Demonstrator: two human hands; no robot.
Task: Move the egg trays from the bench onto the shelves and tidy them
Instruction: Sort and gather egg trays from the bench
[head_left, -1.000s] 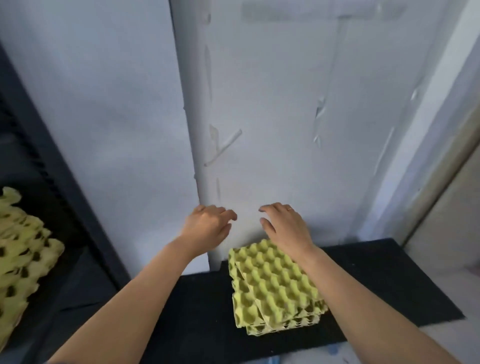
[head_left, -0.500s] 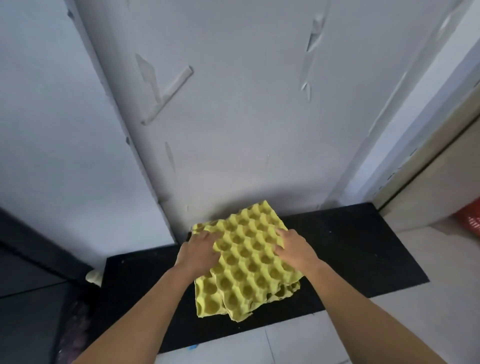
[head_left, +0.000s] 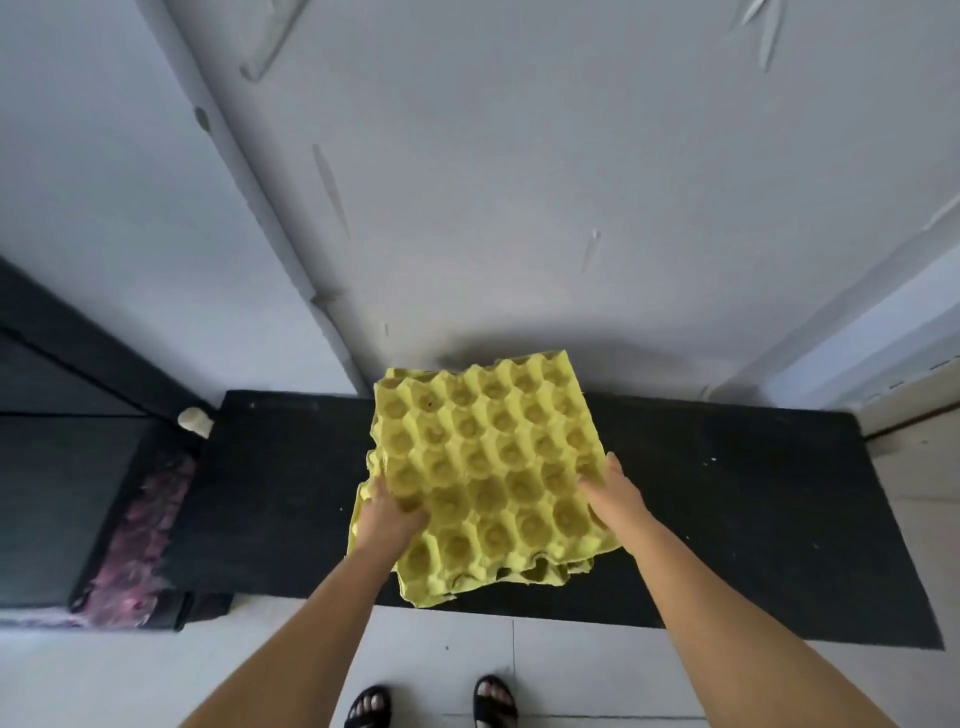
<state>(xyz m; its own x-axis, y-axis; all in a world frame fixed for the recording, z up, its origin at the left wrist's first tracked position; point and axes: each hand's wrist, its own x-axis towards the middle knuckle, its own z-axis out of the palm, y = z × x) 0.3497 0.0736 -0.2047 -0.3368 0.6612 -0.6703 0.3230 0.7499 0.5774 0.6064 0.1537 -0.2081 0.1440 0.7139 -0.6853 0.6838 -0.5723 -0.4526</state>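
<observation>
A stack of yellow egg trays is over the middle of the black bench, close to the grey wall, and its near corner goes out past the front edge of the bench. The left hand grips the left edge of the stack, with the thumb lying in the cups on top and the fingers hidden below. The right hand grips the right edge in a similar way. I cannot tell if the stack rests on the bench or is already a little above it. The lower trays stick out at the left side and at the near edge, so the stack is not even. I judge that the task is at an early step for this stack: it is taken in both hands but not yet carried away. The dark shelf unit at the left shows no trays in the part that is visible. What is left is to bring the stack there, put it down and line up the trays.
</observation>
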